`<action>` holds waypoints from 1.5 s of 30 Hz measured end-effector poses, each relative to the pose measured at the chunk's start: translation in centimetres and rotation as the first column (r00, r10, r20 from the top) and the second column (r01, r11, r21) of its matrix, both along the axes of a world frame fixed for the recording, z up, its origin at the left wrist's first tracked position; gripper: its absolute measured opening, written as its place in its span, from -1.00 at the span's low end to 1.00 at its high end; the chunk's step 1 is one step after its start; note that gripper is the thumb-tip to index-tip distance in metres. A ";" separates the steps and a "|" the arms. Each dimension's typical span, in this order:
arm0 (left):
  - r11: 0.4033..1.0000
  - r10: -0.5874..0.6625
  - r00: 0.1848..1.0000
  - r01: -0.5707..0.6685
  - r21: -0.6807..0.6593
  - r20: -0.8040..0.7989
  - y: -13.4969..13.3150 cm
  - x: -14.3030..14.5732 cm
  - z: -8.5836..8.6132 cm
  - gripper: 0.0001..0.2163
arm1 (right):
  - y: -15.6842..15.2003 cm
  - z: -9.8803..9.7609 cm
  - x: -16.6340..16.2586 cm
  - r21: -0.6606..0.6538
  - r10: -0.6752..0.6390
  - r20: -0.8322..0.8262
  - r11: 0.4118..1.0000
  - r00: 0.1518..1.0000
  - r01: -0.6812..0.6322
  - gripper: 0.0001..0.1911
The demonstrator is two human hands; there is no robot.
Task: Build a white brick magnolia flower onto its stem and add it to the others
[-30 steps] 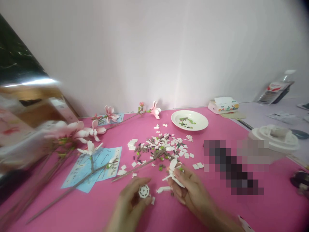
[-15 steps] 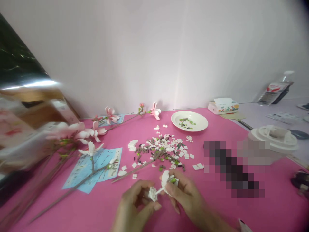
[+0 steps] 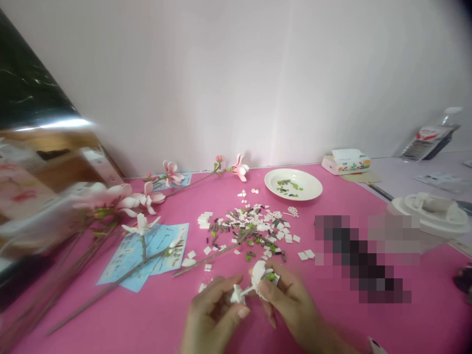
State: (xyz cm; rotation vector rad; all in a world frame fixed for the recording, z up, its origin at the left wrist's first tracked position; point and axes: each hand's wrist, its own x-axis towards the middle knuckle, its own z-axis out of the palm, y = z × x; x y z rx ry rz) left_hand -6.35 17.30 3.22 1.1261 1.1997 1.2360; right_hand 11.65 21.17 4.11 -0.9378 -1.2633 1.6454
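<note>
Low in the middle of the view, my right hand [image 3: 291, 302] is closed around a white toy flower [image 3: 260, 278] with a bit of green in it. A thin white stem runs from that flower towards my left hand [image 3: 217, 309], which pinches a small white piece [image 3: 238, 293] between thumb and fingers. Whether stem and piece are joined is too blurred to tell. Just beyond my hands, a pile of loose building pieces [image 3: 254, 221] in white, grey-brown, black and green is spread on the pink tabletop [image 3: 147, 319]. A grey-brown branch [image 3: 210, 256] reaches into the pile.
Behind the pile stands a white plate [image 3: 313, 192] with green pieces. To the left, a white-flowered branch [image 3: 121, 280] lies over blue instruction sheets [image 3: 173, 263], near pink blossoms [image 3: 147, 199]. On the right are a tissue pack [image 3: 346, 162], a bottle [image 3: 431, 137] and a white lidded container [image 3: 431, 214].
The whole view has shifted slightly, so things appear a little further right. My left hand has turned the small white piece a bit; both hands keep their hold.
</note>
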 end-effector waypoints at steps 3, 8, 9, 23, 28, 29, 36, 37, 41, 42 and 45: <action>1.000 -0.016 0.995 0.018 -0.018 0.097 -0.1 0.2 0.1 -0.68 | -0.1 0.1 0.0 -0.004 -0.006 0.015 1.000 1.000 0.006 -0.48; 0.999 0.033 0.992 -0.033 0.001 0.124 -0.2 0.5 0.3 -0.68 | -0.2 0.3 -0.1 -0.006 -0.017 0.016 1.000 1.000 0.017 -0.49; 0.999 0.018 0.997 -0.021 0.041 0.075 -0.2 0.5 0.2 -0.69 | -0.2 0.3 -0.2 -0.010 -0.013 0.018 1.000 1.000 0.014 -0.48; 0.934 0.119 0.976 -0.048 0.354 -0.181 -0.3 1.2 0.1 -0.72 | -0.3 0.0 -0.2 -0.018 0.031 -0.006 0.999 0.999 -0.031 -0.51; 0.926 0.163 0.961 -0.072 0.371 -0.222 -0.5 1.9 0.4 -0.72 | -0.4 -0.3 -0.6 -0.051 0.034 -0.011 0.998 0.999 -0.035 -0.48; 0.930 0.160 0.965 -0.076 0.360 -0.209 -0.5 2.1 0.4 -0.72 | -0.4 -0.3 -0.7 -0.054 0.040 -0.009 0.998 0.999 -0.041 -0.47; 0.948 0.095 0.984 -0.045 0.315 -0.147 -0.1 1.3 0.3 -0.65 | -0.6 0.3 -0.1 -0.066 0.055 0.002 0.996 0.999 -0.054 -0.52; 0.951 0.077 0.985 -0.026 0.307 -0.155 -0.1 1.0 0.2 -0.63 | -0.6 0.5 0.0 -0.084 0.046 -0.007 0.995 0.999 -0.046 -0.49; 0.958 0.052 0.985 -0.001 0.287 -0.167 -0.1 0.3 0.0 -0.59 | -0.9 1.1 0.1 -0.102 0.040 -0.030 0.994 0.999 -0.043 -0.51; 0.958 0.046 0.986 0.003 0.287 -0.162 -0.1 0.2 -0.1 -0.59 | -0.9 1.1 0.1 -0.085 0.056 -0.026 0.995 0.998 -0.058 -0.55; 0.962 0.038 0.990 0.000 0.272 -0.136 -0.1 0.2 -0.4 -0.61 | -0.8 0.7 0.0 -0.066 0.052 -0.030 0.996 0.998 -0.054 -0.57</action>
